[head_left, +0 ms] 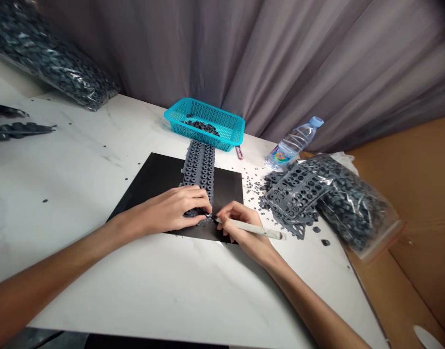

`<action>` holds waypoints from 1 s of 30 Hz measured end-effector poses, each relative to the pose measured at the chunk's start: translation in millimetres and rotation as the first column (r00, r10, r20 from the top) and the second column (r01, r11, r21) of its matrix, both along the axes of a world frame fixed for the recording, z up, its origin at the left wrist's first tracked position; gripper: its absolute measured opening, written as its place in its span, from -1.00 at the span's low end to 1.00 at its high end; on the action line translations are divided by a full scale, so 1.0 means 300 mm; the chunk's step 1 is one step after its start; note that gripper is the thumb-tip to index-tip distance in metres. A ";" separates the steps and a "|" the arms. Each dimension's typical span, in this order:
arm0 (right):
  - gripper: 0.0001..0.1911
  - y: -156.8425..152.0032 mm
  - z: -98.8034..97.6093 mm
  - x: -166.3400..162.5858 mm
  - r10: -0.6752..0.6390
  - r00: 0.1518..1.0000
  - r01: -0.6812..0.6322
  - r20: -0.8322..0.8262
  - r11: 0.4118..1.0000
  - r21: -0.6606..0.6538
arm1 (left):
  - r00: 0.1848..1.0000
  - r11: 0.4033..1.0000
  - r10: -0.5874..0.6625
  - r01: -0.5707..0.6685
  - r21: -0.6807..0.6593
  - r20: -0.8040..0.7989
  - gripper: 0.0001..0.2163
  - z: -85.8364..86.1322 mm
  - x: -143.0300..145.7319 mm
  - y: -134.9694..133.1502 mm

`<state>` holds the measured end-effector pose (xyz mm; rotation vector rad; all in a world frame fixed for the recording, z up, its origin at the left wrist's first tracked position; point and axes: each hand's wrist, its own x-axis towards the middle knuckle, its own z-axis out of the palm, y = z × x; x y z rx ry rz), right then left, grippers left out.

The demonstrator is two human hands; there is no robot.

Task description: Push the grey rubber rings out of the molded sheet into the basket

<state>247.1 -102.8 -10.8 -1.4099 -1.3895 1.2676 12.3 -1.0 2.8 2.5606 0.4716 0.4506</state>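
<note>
A dark grey moulded rubber sheet (pixel 199 165) with rows of round holed parts lies lengthwise on a black mat (pixel 142 186). My left hand (pixel 182 207) rests over its near end, thumb and forefinger closed round a small dark rubber part (pixel 208 215) with a shiny rim. In my right hand (pixel 242 222) is a pale pen-shaped tool (pixel 257 228), held like a pencil. Its tip points left at the small part; whether it touches is too small to tell. My left fingers hide some of the sheet's near end.
A turquoise basket (pixel 208 137) holding small dark parts stands behind the mat. On the right are scattered bits, a pile of punched sheets (pixel 290 194), a water bottle (pixel 293 144) and a filled plastic bag (pixel 357 208). Another large bag (pixel 55 58) lies back left.
</note>
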 end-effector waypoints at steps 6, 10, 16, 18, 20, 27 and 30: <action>-0.93 0.000 -0.004 -0.001 0.009 1.000 -0.009 0.006 1.000 0.022 | 1.000 1.000 0.002 -0.002 0.008 0.004 -0.88 0.001 0.002 -0.005; -0.95 0.003 -0.007 -0.002 0.010 1.000 -0.010 0.022 1.000 0.028 | 1.000 1.000 0.002 -0.002 0.017 -0.001 -0.85 -0.003 0.001 -0.007; -0.94 -0.002 -0.009 -0.005 0.008 0.993 -0.019 0.117 0.995 0.094 | 0.999 0.998 0.000 -0.002 0.065 0.034 -0.82 -0.012 0.000 -0.010; -0.93 -0.005 -0.008 -0.005 0.013 0.986 -0.033 0.164 0.992 0.121 | 0.999 0.996 0.002 -0.005 0.085 0.043 -0.83 -0.016 0.000 -0.009; -0.93 -0.009 -0.006 -0.006 0.010 0.979 -0.041 0.205 0.989 0.145 | 0.999 0.994 -0.006 0.002 0.105 0.037 -0.83 -0.019 0.001 -0.007; -0.86 -0.020 0.013 -0.022 0.002 0.956 -0.061 0.292 0.979 0.195 | 1.000 0.976 0.004 -0.008 0.218 0.021 -0.78 -0.027 0.011 -0.021; -0.83 -0.021 0.017 -0.010 0.013 0.971 -0.048 0.237 0.989 0.140 | 1.000 0.976 -0.001 -0.001 0.216 0.009 -0.78 -0.026 0.010 -0.026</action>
